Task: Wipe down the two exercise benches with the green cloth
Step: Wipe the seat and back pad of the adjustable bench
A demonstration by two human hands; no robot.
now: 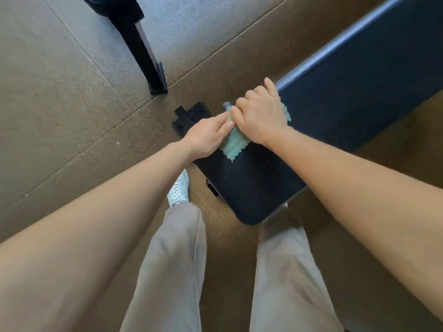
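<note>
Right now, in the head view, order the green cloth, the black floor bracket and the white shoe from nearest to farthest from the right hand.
1. green cloth, gripped under the right hand on the bench.
2. black floor bracket, to its left.
3. white shoe, lower left on the floor.

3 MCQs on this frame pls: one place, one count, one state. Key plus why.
1. Where is the green cloth? A) on the floor B) on the dark bench pad C) over a knee
2. How many hands touch the cloth? A) none B) one C) two
3. The right hand is: A) curled over the cloth B) flat on the floor C) hanging free

1 B: the cloth lies on the pad, by its edge.
2 C: the left hand pinches it, the right hand covers it.
3 A: its fingers are bent over the cloth.
</note>
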